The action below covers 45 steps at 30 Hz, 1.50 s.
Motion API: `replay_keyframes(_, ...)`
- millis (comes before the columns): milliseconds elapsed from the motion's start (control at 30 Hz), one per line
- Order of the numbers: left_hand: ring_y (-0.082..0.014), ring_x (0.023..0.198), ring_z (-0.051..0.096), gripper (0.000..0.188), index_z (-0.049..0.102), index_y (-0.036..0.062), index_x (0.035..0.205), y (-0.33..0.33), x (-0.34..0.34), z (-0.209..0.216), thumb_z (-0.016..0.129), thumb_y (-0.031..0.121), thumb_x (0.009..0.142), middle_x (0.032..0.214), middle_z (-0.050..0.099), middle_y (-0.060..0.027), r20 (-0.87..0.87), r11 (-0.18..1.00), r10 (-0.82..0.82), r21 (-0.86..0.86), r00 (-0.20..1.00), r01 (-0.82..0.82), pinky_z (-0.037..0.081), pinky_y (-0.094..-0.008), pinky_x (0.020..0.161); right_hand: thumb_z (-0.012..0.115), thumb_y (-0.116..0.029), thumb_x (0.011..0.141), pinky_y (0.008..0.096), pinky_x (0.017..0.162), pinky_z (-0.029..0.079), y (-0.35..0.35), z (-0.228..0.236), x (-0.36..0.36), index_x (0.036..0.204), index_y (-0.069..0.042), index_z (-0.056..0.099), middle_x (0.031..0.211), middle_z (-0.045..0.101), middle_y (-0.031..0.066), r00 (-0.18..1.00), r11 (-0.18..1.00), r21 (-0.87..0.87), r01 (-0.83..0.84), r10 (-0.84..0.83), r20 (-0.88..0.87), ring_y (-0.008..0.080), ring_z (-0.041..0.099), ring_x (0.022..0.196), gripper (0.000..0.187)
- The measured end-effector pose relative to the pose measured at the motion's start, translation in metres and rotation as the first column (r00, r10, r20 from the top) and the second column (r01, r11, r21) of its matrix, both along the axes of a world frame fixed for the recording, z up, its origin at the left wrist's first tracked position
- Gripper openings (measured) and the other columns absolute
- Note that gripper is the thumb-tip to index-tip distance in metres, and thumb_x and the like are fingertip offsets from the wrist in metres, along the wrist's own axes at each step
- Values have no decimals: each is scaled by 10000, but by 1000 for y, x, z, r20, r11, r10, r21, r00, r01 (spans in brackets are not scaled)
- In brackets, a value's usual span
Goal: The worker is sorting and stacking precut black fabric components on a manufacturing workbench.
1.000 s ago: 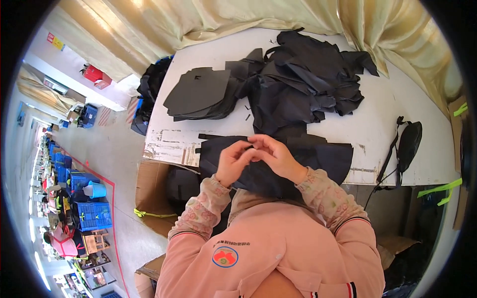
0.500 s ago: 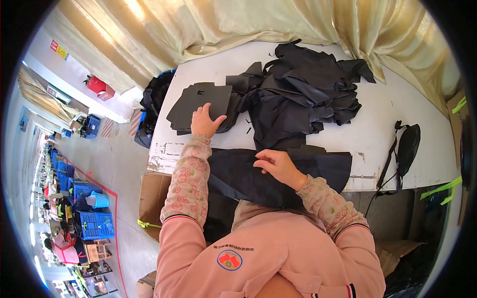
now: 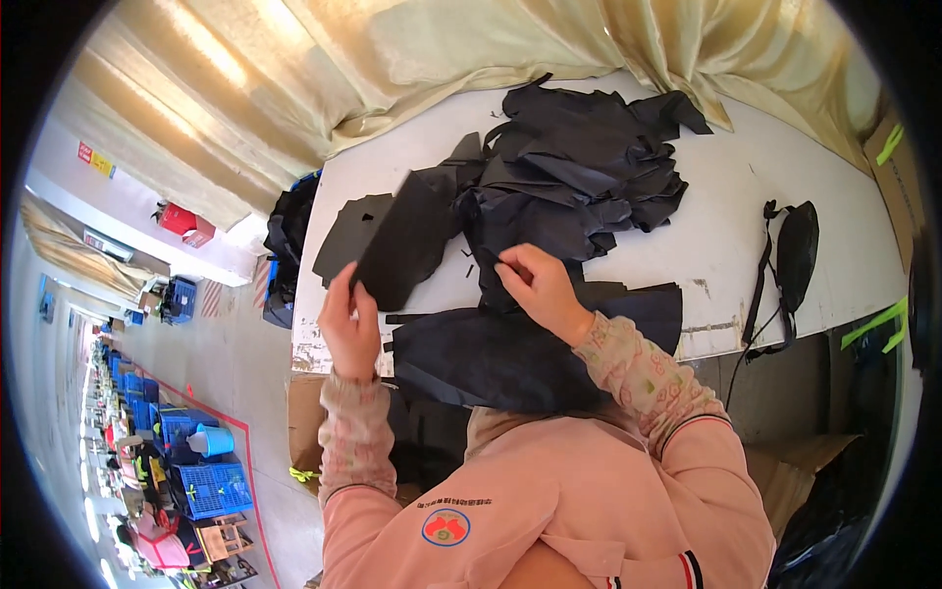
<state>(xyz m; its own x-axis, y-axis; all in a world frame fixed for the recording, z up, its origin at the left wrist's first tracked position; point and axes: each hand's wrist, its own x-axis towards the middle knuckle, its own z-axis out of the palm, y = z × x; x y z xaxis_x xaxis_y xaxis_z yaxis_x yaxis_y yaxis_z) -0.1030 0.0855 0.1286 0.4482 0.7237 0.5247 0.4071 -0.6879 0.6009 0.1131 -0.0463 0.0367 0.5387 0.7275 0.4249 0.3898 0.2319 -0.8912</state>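
Note:
Between the thumb and fingers of my left hand [image 3: 350,329] is the near edge of a stiff black panel [image 3: 407,240], tilted up off the stack. The stack of dark cut panels [image 3: 343,236] lies under and left of it, the top one with a small slot. My right hand [image 3: 543,290] is closed in a pinch above black cloth; whether something small is in its fingers is hidden. A wide black fabric piece [image 3: 491,358] lies along the table's front edge, below my right hand. Behind it a crumpled heap of black fabric [image 3: 579,167] spreads out.
The white table [image 3: 726,245] carries a black pouch with straps [image 3: 798,255] on the right. A gold curtain [image 3: 412,59] hangs along the back. Cardboard boxes [image 3: 306,422] stand beneath the near edge. Blue crates [image 3: 216,489] and people at work are on the far left.
My left hand has taken a panel off the stack and drawn it nearer, tilting it. My right hand has moved up slightly, still pinched. The whole view has shifted a little.

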Motion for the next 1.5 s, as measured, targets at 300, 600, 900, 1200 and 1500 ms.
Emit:
replay_keyframes(300, -249, 788, 655, 322, 630, -3, 1127, -58, -5, 3, 531, -86, 832, 942, 661, -152, -91, 908, -420, -31, 903, 419, 498, -273, 706, 656, -85, 854, 299, 566, 456, 8, -10, 2, 950, 4, 642, 781, 588, 102, 998, 999, -4, -34, 34, -45, 188, 577, 599, 131)
replay_keyframes(600, -180, 888, 604, 444, 606, 44, 1232, -50, 35, -41, 745, 104, 815, 1041, 606, -97, 98, 758, -534, -384, 840, 527, 487, -285, 791, 575, -69, 926, 276, 721, 472, -7, -31, 14, 994, -16, 644, 982, 596, 38, 906, 912, 10, -411, 410, -105, 113, 574, 887, 111)
replay_keyframes(900, -170, 701, 611, 168, 660, 8, 965, -62, 75, -76, 699, -34, 806, 905, 619, -97, 106, 901, -418, -75, 902, 426, 499, -266, 626, 630, -207, 926, 242, 800, 459, -45, 29, 40, 1047, -31, 622, 991, 588, -12, 185, 597, 138, -790, 448, -875, 74, 535, 883, 214)
replay_keyframes(1200, -88, 667, 561, 77, 577, 53, 909, -25, 35, -55, 622, 4, 870, 790, 548, 7, 459, 709, -218, -532, 861, 463, 497, -242, 631, 706, -30, 791, 302, 767, 509, -47, -9, 112, 1162, 21, 563, 1001, 665, 65, 734, 542, -523, -657, 618, -281, 135, 618, 886, 400)
replay_keyframes(1500, -170, 671, 572, 119, 556, 77, 930, 104, -138, -110, 639, 99, 848, 827, 583, -37, 84, 704, 183, -707, 980, -71, 474, -293, 592, 715, 15, 758, 328, 785, 490, -100, -86, 167, 1179, 11, 526, 965, 652, 107, 842, 446, -767, -461, 494, -218, 199, 612, 887, 462)
